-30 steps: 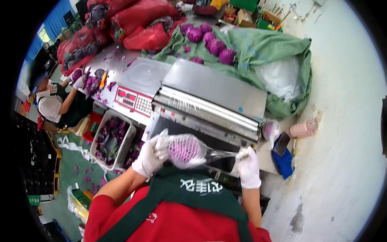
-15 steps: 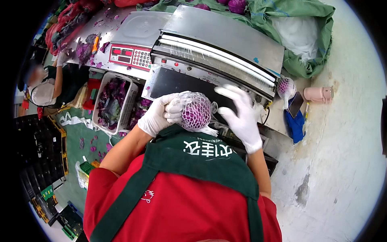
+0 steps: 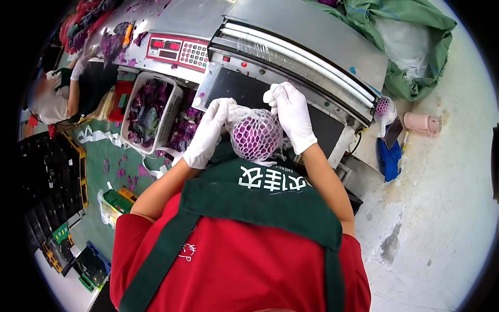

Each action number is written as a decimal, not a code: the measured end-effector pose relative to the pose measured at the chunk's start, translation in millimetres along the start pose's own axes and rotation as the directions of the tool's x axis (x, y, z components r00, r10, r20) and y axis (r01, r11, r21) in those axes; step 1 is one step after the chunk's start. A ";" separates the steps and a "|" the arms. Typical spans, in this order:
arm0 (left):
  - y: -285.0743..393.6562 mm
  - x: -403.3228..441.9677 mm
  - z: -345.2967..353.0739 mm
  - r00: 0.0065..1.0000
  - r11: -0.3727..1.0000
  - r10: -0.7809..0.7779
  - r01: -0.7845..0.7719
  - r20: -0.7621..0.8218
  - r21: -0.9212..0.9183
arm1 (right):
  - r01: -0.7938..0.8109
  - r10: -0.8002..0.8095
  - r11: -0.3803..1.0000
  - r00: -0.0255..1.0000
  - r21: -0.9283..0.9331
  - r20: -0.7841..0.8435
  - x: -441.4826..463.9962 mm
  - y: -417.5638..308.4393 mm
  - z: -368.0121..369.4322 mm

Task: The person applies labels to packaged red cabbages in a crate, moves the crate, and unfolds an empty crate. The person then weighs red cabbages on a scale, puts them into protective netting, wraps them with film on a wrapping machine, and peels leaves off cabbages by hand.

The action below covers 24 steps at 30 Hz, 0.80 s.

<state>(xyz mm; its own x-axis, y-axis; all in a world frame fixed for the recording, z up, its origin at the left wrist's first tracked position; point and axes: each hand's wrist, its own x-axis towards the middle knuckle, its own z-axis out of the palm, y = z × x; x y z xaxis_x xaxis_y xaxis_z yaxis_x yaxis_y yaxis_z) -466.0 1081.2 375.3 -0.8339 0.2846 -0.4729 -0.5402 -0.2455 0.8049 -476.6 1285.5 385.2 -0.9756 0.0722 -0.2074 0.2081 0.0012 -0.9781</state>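
Observation:
A purple cabbage in a white foam net (image 3: 255,136) hangs close in front of my apron. My left hand (image 3: 210,130), in a white glove, is closed on the gathered net at the cabbage's upper left. My right hand (image 3: 292,114), also gloved, is just right of and above the cabbage, its fingers pinched together; whether they hold anything is too small to tell. Behind both hands lies the wrapping machine (image 3: 291,65) with its dark plate (image 3: 236,89).
A red-framed scale (image 3: 178,51) stands left of the machine. Below it is a white basket (image 3: 170,117) of purple leaves. At the right are another netted cabbage (image 3: 384,110), a pink bottle (image 3: 422,124) and a blue cloth (image 3: 389,158). A co-worker (image 3: 62,96) works at the far left.
The right hand let go of the stretched wrap end, opened, then closed its fingers near the cabbage. The left hand now grips the net's top. The view has tilted downward.

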 end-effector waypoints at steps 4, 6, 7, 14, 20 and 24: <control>1.3 -4.5 -3.4 0.959 0.898 0.225 -0.273 0.173 0.345 | 0.103 -0.101 0.992 0.994 -0.072 0.033 -14.1 7.2 -4.4; 13.6 -8.4 4.5 0.914 0.758 0.307 -0.403 0.266 0.513 | 0.149 -0.149 0.983 0.989 -0.108 0.008 -22.6 4.5 -10.0; 10.0 -2.5 5.4 0.936 0.822 0.293 -0.350 0.194 0.450 | 0.187 -0.176 0.960 0.982 -0.210 0.070 -26.5 0.2 -13.9; 10.3 27.2 19.3 0.992 0.991 0.121 -0.119 -0.022 0.055 | 0.335 -0.315 0.808 0.941 -0.484 0.125 -40.2 -6.2 -8.1; 8.0 44.1 18.2 0.995 0.997 0.045 -0.051 -0.089 -0.065 | 0.280 -0.329 0.810 0.944 -0.515 -0.006 -24.0 6.2 7.1; 11.7 47.4 19.2 0.992 0.997 0.027 -0.036 -0.125 -0.070 | 0.283 -0.314 0.843 0.949 -0.457 0.007 -20.0 4.3 10.4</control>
<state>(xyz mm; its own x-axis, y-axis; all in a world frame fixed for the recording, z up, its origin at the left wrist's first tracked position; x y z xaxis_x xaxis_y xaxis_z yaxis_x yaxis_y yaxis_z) -509.6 1109.6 369.1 -0.8559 0.1597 -0.4919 -0.5163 -0.3197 0.7945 -456.9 1273.6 384.9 -0.9920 0.0610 0.1104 -0.0682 0.4769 -0.8763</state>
